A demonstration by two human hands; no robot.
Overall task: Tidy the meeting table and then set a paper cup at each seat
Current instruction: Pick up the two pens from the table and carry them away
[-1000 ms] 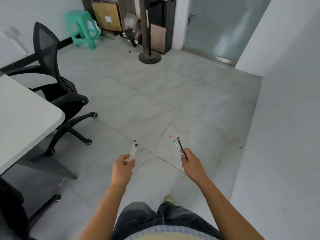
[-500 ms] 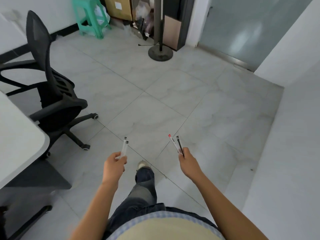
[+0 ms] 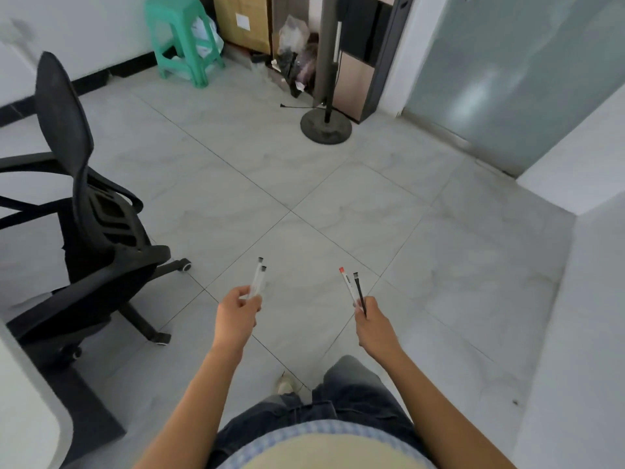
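Observation:
My left hand point(image 3: 236, 316) grips two clear pens with dark caps point(image 3: 257, 277), their tips pointing up and away from me. My right hand point(image 3: 373, 328) holds two more pens: a white one with a red cap point(image 3: 347, 286) and a thin black one point(image 3: 359, 289). Both hands are held out in front of my body over the tiled floor. Only a white corner of the meeting table point(image 3: 23, 411) shows at the bottom left. No paper cups are in view.
A black mesh office chair point(image 3: 98, 238) stands on the left beside the table corner. Farther off are a green plastic stool point(image 3: 182, 38), cardboard boxes point(image 3: 241, 20), bags of clutter, a floor stand with a round base point(image 3: 326, 125) and a frosted glass door point(image 3: 514, 72). A white wall runs along the right.
I have walked forward across the floor: the table has slid almost out of view, and the chair, stool and stand are nearer. Both hands keep the same grip on their pens.

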